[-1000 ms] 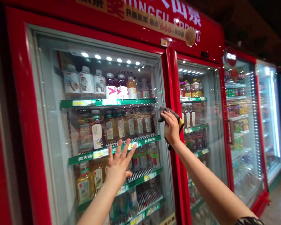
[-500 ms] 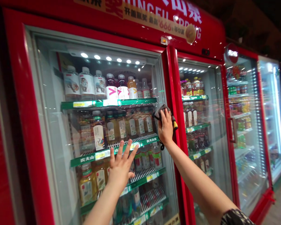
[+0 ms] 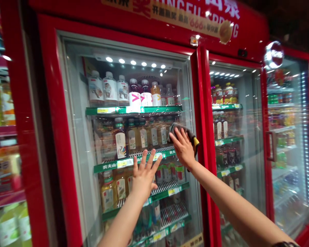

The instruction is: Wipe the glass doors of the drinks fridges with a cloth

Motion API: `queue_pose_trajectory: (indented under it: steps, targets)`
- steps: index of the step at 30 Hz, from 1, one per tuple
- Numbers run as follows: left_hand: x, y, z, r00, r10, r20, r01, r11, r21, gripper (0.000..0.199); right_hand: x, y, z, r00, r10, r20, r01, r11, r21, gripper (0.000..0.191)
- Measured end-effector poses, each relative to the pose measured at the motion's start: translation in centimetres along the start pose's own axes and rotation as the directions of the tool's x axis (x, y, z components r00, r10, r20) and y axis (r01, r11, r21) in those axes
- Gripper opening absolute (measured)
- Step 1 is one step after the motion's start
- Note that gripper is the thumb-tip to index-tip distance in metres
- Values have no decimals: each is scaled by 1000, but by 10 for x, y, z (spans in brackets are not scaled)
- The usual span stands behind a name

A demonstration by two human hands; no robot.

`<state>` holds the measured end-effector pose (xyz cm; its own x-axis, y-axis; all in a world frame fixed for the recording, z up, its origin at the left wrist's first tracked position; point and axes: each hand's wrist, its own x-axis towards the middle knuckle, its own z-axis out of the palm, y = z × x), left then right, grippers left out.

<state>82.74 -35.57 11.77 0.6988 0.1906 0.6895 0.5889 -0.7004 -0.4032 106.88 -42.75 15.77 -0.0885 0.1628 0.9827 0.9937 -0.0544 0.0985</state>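
A grey cloth with black and yellow edging (image 3: 181,130) lies against the glass door (image 3: 74,137) of a red-framed drinks fridge, near its right side. My right hand (image 3: 184,147) presses the cloth flat under spread fingers. Lower and to the left, my left hand (image 3: 144,176) has its fingers stretched apart at the glass and holds nothing. Behind the pane, bottles (image 3: 120,140) stand on shelves with green edges (image 3: 134,109).
To the right are a second fridge door (image 3: 252,137) and another red fridge with a handle (image 3: 271,145). At the far left, more drinks shelves (image 3: 5,130) are visible. A red header with lettering (image 3: 180,15) runs above the doors.
My right hand and the cloth have moved left on the glass, away from the door's right frame. The view has turned left, bringing shelves at the far left into sight.
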Motion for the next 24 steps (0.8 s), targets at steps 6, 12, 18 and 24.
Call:
queue_pose_trajectory:
  steps: [6,12,18,24]
  targets:
    - [-2,-1,2,999,9,31,-9,1000,10,142,14,15,-5,990,-29,-138,37,998,56,57]
    - [-3,3,-4,999,3,48,-3,1000,13,140,50,-28,6,989,-120,-81,129,986,108,52]
    - [-26,-4,1,999,38,-35,-37,998,44,115,31,1,-17,957,-282,64,282,959,5,43]
    - [-51,-22,8,987,55,-152,-38,993,113,104,60,-38,4,987,-111,-120,108,994,-32,46]
